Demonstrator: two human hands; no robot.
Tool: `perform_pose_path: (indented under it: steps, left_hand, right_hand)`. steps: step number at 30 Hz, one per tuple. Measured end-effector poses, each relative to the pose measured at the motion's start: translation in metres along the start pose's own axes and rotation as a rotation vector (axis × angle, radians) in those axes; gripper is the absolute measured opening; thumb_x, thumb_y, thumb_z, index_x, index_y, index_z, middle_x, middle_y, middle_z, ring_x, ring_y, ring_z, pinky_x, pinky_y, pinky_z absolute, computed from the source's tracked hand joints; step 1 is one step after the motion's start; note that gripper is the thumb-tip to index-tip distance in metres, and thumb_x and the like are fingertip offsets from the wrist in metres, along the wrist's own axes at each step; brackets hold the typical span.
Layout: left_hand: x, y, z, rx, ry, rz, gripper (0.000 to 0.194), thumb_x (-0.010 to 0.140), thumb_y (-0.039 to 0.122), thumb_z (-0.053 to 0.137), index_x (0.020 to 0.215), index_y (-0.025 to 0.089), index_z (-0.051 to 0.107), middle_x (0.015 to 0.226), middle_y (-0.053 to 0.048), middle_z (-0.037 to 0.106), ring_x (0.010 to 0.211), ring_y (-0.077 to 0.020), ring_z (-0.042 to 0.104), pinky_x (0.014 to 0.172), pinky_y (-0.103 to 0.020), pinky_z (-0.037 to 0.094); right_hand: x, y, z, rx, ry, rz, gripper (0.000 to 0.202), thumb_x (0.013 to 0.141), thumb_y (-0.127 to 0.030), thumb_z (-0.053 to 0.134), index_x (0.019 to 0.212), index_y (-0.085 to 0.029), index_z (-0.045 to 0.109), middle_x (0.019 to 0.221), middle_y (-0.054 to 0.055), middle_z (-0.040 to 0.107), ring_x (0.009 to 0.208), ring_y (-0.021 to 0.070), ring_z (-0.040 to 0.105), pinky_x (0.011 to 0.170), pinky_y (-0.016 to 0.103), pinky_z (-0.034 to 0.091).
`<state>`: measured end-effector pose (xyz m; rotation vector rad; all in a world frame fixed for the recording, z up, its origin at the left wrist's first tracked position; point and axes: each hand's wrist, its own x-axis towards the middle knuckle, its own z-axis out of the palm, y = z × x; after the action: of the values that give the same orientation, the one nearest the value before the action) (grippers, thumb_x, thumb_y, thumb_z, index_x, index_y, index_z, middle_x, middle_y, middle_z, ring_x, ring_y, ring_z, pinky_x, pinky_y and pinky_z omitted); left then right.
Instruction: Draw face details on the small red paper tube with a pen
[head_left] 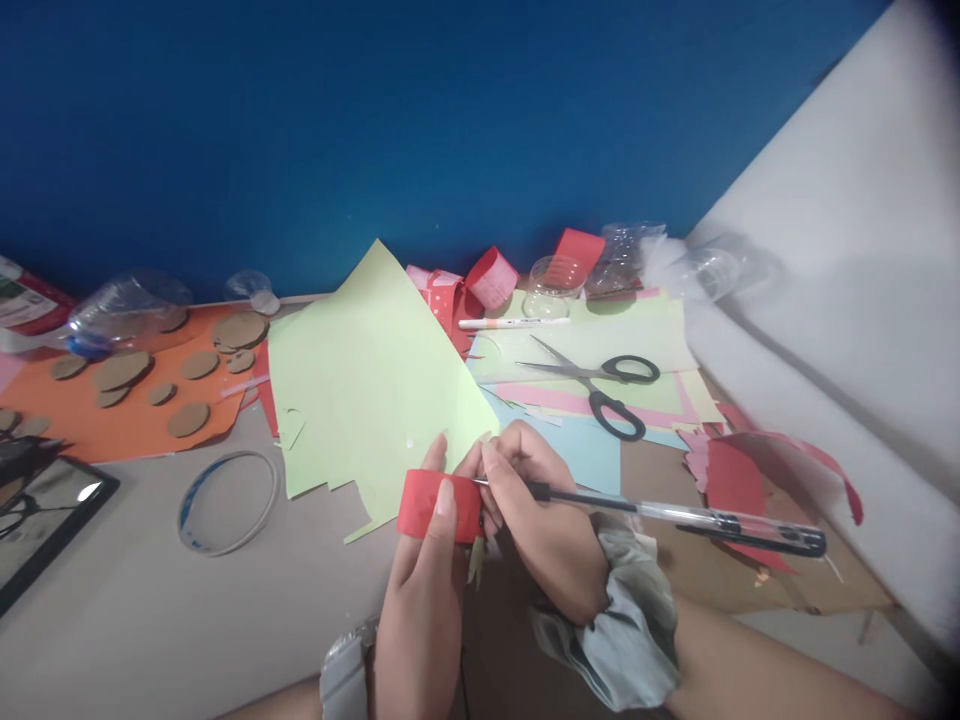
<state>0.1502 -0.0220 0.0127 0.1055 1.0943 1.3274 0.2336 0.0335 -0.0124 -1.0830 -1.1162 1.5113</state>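
Paper, red and bent like a band, is in the left hand, which grips it with the thumb in front. The right hand is closed around 1 pen, its tip at the red band's right edge. A big green sheet lies on the tabletop, near 1 pair of scissors with blades apart.

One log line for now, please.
left hand: holding red paper band; right hand: holding pen, tip at band; scissors: open, on paper sheets
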Motion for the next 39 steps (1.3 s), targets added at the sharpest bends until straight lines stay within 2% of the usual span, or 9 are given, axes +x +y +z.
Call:
perform_pose_path:
  steps: [6, 12, 19, 25, 33, 39]
  left_hand:
    - [0.002, -0.003, -0.003, -0.027, 0.045, 0.023, 0.077, 0.102, 0.045, 0.071, 0.172, 0.039, 0.039, 0.162, -0.006, 0.067, 0.153, -0.0335, 0.060, 0.132, -0.052, 0.043]
    - [0.001, -0.003, -0.001, -0.034, 0.052, 0.031, 0.074, 0.103, 0.045, 0.071, 0.171, 0.038, 0.042, 0.161, -0.006, 0.068, 0.153, -0.0331, 0.060, 0.132, -0.052, 0.042]
    - [0.002, -0.004, -0.005, -0.062, 0.028, 0.016, 0.062, 0.106, 0.043, 0.068, 0.164, 0.027, 0.054, 0.156, -0.009, 0.072, 0.152, -0.0320, 0.060, 0.134, -0.049, 0.041]
    - [0.001, -0.006, -0.010, -0.037, 0.062, 0.025, 0.078, 0.100, 0.047, 0.075, 0.171, 0.036, 0.042, 0.150, -0.004, 0.077, 0.158, -0.0318, 0.055, 0.135, -0.050, 0.039]
    - [0.001, -0.008, -0.014, 0.030, 0.075, 0.086, 0.069, 0.097, 0.041, 0.079, 0.163, 0.035, 0.056, 0.156, -0.004, 0.072, 0.166, -0.0327, 0.042, 0.137, -0.049, 0.037]
    - [0.003, -0.008, -0.011, 0.040, 0.112, 0.022, 0.074, 0.098, 0.053, 0.077, 0.165, 0.039, 0.051, 0.153, -0.002, 0.074, 0.162, -0.0324, 0.048, 0.138, -0.051, 0.033]
  right_hand:
    - [0.000, 0.000, 0.000, -0.023, 0.000, -0.013, 0.042, 0.101, -0.044, 0.073, 0.071, -0.025, 0.051, 0.056, -0.008, 0.051, 0.046, 0.0101, 0.044, 0.047, 0.025, 0.038]
    - [0.001, 0.003, -0.002, 0.013, -0.020, 0.010, 0.041, 0.099, -0.045, 0.075, 0.072, -0.025, 0.052, 0.059, -0.007, 0.055, 0.046, 0.0102, 0.045, 0.046, 0.025, 0.038]
    - [0.001, 0.001, -0.001, 0.036, -0.024, 0.013, 0.041, 0.099, -0.042, 0.075, 0.071, -0.024, 0.050, 0.060, -0.006, 0.056, 0.046, 0.0094, 0.044, 0.046, 0.025, 0.037]
    - [0.000, -0.001, -0.001, 0.027, -0.041, -0.002, 0.039, 0.102, -0.037, 0.071, 0.072, -0.025, 0.049, 0.064, -0.006, 0.057, 0.048, 0.0100, 0.044, 0.047, 0.026, 0.038]
    - [-0.002, -0.001, -0.003, 0.030, -0.066, -0.005, 0.039, 0.102, -0.039, 0.071, 0.072, -0.026, 0.049, 0.060, -0.006, 0.051, 0.049, 0.0118, 0.044, 0.047, 0.027, 0.037]
    - [-0.003, -0.001, -0.004, -0.006, -0.066, 0.002, 0.042, 0.103, -0.045, 0.071, 0.073, -0.026, 0.048, 0.068, -0.004, 0.055, 0.050, 0.0114, 0.040, 0.046, 0.028, 0.034]
